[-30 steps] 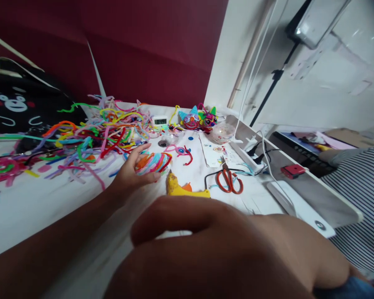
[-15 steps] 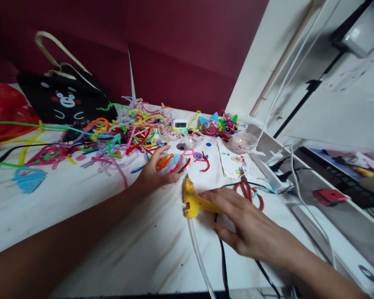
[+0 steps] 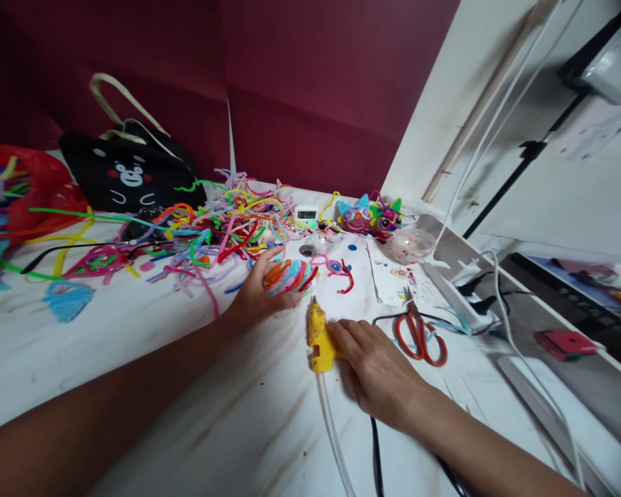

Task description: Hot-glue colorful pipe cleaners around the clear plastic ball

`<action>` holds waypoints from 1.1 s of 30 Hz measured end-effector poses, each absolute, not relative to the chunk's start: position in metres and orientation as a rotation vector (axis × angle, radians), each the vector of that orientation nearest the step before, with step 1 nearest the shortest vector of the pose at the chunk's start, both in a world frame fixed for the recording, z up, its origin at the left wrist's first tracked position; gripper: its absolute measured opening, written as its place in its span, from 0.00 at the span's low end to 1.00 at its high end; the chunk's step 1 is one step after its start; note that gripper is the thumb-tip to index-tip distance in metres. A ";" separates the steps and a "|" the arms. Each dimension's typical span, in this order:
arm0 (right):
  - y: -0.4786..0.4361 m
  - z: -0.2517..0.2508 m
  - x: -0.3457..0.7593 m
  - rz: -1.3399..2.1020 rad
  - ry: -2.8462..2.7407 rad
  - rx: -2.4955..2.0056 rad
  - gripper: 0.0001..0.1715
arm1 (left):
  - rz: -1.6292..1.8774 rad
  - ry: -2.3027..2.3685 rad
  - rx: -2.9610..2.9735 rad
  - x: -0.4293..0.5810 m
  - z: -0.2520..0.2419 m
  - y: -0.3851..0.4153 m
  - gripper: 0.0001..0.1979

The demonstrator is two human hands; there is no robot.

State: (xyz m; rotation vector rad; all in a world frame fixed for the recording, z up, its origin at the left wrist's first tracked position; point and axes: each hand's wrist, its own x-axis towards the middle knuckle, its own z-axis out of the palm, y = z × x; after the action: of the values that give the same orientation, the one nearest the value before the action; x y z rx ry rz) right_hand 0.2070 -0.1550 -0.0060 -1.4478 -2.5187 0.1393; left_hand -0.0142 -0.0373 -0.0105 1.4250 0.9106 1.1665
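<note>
My left hand [image 3: 261,293] is wrapped round a striped bundle of fuzzy pipe cleaners [image 3: 290,276] in orange, blue, pink and red. Just right of it, a yellow glue gun [image 3: 319,338] points its metal tip away from me, near the bundle's right end but apart from it. My right hand [image 3: 375,366] has its fingers closed round the gun's handle, which they mostly cover. From the gun's back end a clear glue stick [image 3: 334,431] runs toward the table's front edge.
Tangled pipe cleaners [image 3: 238,221] lie behind my left hand, near a black bag [image 3: 129,172]. Red-handled scissors [image 3: 419,338] are right of the gun. Further back stand a small clock [image 3: 306,214] and two decorated figures [image 3: 370,217]. A power strip [image 3: 468,304] and cables lie right.
My right hand has closed round the glue gun's handle, where its fingers were looser before. The whole view has shifted slightly, showing more of the red bag at left.
</note>
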 end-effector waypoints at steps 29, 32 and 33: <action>-0.167 0.003 0.246 1.092 -1.353 -1.239 0.20 | 1.062 0.697 1.229 -0.005 -0.001 -0.057 0.54; -0.175 -0.002 0.248 1.054 -1.344 -1.309 0.19 | 1.042 0.683 1.325 -0.005 -0.002 -0.057 0.54; -0.177 -0.004 0.249 1.029 -1.354 -1.329 0.20 | 1.045 0.677 1.349 -0.005 -0.002 -0.057 0.55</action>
State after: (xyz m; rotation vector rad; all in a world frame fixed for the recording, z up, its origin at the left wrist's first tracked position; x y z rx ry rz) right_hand 0.2492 -0.1765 -0.0037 -1.3287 -1.3543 1.0290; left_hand -0.0050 -0.0569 -0.0025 1.3485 0.6773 1.0449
